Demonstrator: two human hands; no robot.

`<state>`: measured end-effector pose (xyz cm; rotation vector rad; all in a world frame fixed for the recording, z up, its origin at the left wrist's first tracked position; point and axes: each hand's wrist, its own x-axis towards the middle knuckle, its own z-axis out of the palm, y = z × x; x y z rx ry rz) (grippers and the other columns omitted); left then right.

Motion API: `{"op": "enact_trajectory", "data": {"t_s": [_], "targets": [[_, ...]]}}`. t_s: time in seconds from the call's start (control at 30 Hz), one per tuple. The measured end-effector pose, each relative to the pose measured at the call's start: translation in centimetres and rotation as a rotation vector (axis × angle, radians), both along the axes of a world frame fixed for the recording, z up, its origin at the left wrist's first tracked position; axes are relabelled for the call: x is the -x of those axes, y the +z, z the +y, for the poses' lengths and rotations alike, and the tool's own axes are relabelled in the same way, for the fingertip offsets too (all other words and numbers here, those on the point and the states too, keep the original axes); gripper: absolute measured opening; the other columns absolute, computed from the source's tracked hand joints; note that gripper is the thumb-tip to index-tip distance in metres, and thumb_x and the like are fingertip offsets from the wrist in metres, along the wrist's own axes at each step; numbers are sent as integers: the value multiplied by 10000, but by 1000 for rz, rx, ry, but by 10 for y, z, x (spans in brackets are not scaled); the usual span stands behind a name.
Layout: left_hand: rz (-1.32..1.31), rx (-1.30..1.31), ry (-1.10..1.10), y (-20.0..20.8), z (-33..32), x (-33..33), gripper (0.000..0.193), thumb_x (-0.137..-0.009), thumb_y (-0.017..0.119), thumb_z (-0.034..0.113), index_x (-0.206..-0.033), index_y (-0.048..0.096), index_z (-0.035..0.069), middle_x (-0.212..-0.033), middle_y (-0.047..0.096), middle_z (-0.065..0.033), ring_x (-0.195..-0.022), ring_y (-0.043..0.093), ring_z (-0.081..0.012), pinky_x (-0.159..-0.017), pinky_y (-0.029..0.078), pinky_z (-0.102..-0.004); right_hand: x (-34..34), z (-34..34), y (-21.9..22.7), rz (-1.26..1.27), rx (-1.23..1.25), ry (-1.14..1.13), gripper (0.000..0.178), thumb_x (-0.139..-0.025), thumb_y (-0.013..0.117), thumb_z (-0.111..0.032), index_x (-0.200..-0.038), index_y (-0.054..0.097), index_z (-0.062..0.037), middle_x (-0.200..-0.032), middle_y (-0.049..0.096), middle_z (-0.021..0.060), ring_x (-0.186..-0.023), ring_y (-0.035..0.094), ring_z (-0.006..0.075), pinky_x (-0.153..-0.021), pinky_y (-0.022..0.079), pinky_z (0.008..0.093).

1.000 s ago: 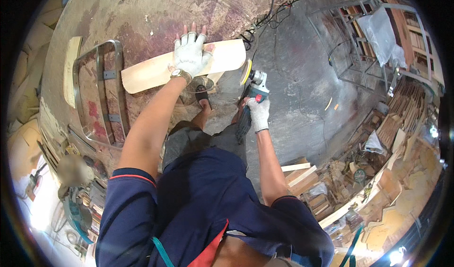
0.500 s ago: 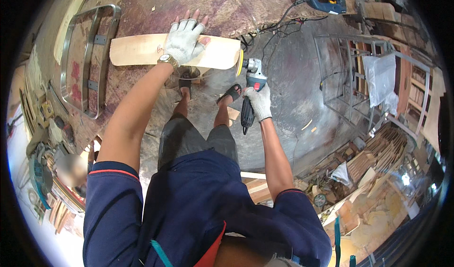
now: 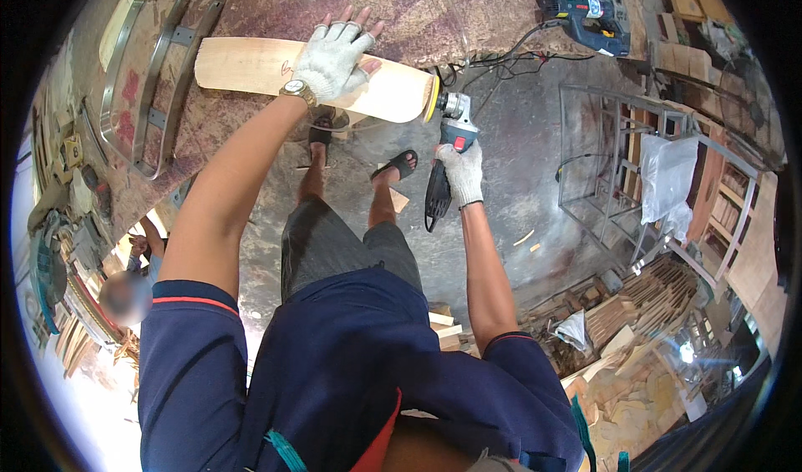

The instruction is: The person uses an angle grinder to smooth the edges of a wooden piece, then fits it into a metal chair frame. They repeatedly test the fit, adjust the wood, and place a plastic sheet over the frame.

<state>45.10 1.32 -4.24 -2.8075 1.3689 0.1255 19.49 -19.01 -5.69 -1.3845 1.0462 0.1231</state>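
Note:
A pale, slightly curved wooden board (image 3: 242, 64) lies along the near edge of the worktable, its right end jutting past that edge. Flat on top of it, fingers spread, rests my left hand (image 3: 332, 57) in a grey fingerless glove. My gloved right hand (image 3: 461, 168) is wrapped round the body of an angle grinder (image 3: 457, 129), which points away from me. The grinder's yellow-backed disc (image 3: 432, 98) stands on edge against the board's right end. Whether the disc is spinning I cannot tell.
Left of the board, a bent metal frame (image 3: 152, 63) lies on the worktable (image 3: 276, 8). A blue jigsaw (image 3: 585, 17) with its cable sits at the far right. Beyond the floor on the right stand a metal rack (image 3: 606, 180) and wood scraps. Another person is at the lower left.
The view has shifted a little. The board's right end now angles nearer to me, and the grinder has stayed against that end. My left hand is still pressed on the board.

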Motion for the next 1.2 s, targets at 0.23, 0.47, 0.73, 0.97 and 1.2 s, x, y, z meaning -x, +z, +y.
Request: {"op": "enact_trajectory", "data": {"t_s": [0.23,0.47,0.73,0.97,1.2], "targets": [[-10,-11,-7,-1,0,0,697,-1010,447,553,-1599,321,203,-1660,289,-129,-1532,258,-345,-1245,197,-522,0,-9,-16,-7,41,32,363,-748,750,-97,-1074,610,-19,-868,675,82,-688,640,155,-644,530,329],[-22,34,-25,-4,1,-2,694,-1013,439,557,-1599,321,204,-1654,304,-129,-1530,263,-348,-1245,198,-522,12,0,-8,-11,-16,57,347,-738,765,-100,-1032,606,-7,-801,669,60,-690,629,153,-652,519,323],[-19,-1,-20,-2,1,-1,695,-1008,444,554,-1599,323,208,-1655,296,-141,-1528,263,-353,-1245,198,-523,-6,-4,3,-74,80,35,288,-759,720,-67,-1014,603,-2,-790,672,59,-675,650,147,-655,538,326],[3,4,-14,0,1,-1,692,-1007,444,543,-1597,319,203,-1659,284,-141,-1529,258,-358,-1242,199,-533,3,4,5,26,48,47,294,-734,731,-77,-981,592,2,-768,671,64,-659,634,156,-629,517,324],[23,10,-21,-2,1,-2,689,-1008,449,540,-1595,321,202,-1659,284,-141,-1530,255,-358,-1241,203,-530,12,3,-4,20,113,80,348,-737,737,-99,-1045,615,6,-851,671,63,-720,614,132,-666,513,315]]}}
